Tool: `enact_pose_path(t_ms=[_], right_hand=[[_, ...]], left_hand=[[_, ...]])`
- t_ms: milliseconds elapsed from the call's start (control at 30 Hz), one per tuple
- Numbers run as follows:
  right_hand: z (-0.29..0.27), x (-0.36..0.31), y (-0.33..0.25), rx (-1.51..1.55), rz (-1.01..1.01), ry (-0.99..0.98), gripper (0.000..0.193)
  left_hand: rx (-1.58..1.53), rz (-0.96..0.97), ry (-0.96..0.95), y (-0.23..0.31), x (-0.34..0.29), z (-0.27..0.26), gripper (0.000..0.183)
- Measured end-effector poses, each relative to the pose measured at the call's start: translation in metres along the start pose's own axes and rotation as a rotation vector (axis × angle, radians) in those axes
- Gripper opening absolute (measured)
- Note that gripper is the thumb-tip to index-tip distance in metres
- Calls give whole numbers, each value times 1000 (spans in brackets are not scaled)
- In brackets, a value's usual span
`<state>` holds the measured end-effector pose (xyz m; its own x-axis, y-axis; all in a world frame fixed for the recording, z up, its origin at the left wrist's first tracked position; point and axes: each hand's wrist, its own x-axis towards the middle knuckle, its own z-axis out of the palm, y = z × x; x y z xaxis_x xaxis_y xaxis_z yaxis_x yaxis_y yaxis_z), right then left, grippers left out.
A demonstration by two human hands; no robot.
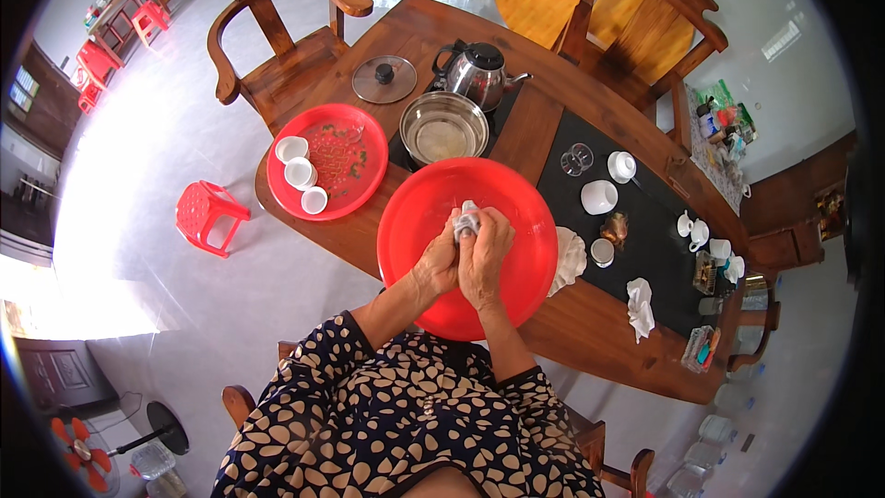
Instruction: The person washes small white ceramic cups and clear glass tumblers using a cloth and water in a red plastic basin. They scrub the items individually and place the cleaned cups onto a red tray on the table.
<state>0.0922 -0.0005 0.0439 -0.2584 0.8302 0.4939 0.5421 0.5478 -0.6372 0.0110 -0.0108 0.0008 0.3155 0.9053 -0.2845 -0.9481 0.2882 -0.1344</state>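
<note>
Above the worktop's (595, 337) near-edge red basin (533, 254), left hand (440, 261) and right hand (483, 263) squeezed a whitish cloth (467, 220), apparently wringing it; unfolding required loosening.

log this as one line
left hand: grips crumpled white cloth | right hand: grips same cloth | place: over round red plastic basin

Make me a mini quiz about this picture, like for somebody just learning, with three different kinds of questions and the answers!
1. True or false: the glass lid lies on the table beside the steel pot, not on top of it.
2. The left hand and right hand grip a whitish bundle over what?
A) a kettle
B) a red basin
C) a chair
3. Fill in: the nearest plastic stool, at the left, is coloured ____.

Key: 1. True; 2. B; 3. red.
</note>
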Motion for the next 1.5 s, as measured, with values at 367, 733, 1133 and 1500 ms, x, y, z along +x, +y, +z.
enact_pose_path(t_ms=[367, 733, 1133, 1500], right_hand=[[8, -26, 54, 629, 665, -253, 18], [15, -71, 84, 13, 180, -481, 33], [-43, -4, 18, 551, 266, -344, 33], [-46, -7, 4, 492, 83, -511, 35]], left_hand=[[576, 72, -4, 21, -36, -4, 48], [443, 148, 91, 24, -38, -1, 35], [831, 195, 225, 15, -40, 4, 51], [1220, 537, 251, 4, -36, -1, 48]])
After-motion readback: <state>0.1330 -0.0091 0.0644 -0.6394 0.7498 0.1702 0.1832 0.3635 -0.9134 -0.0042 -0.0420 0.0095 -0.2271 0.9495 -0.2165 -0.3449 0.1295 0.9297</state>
